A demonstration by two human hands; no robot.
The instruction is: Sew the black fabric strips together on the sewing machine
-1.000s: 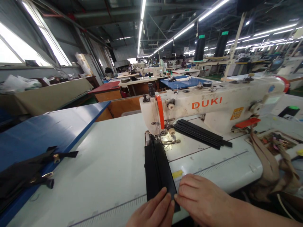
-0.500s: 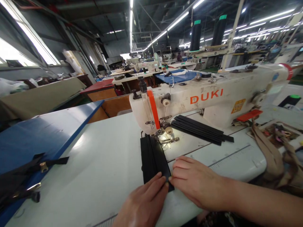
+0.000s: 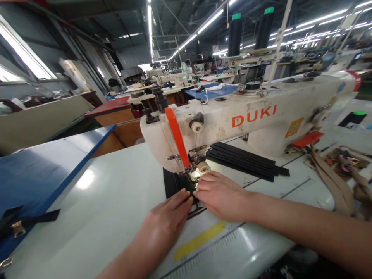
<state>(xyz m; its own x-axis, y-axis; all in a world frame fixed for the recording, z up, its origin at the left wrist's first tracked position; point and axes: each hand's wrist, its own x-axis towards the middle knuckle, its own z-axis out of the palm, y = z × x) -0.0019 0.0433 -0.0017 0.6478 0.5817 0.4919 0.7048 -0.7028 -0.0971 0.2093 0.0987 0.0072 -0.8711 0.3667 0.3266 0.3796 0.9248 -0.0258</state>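
A flat black piece of material with a raised band along its length lies under the head of the white sewing machine. My left hand has its fingers close together, gripping the near end of the piece from the left. From the right, my right hand is closed at the same end, fingers curled and thumb tip at its edge. The fingertips of both hands almost meet just in front of the presser foot, which my right hand partly hides. Several black strips lie stacked behind my right hand.
Yellow tape and a printed ruler mark the near table edge. On the left, a blue board bears black straps with metal fittings. Tan straps hang by a tray at right.
Both hands have moved forward toward the needle, with the black piece fed farther under the machine head. The yellow tape has come into sight, and the camera view has shifted slightly.
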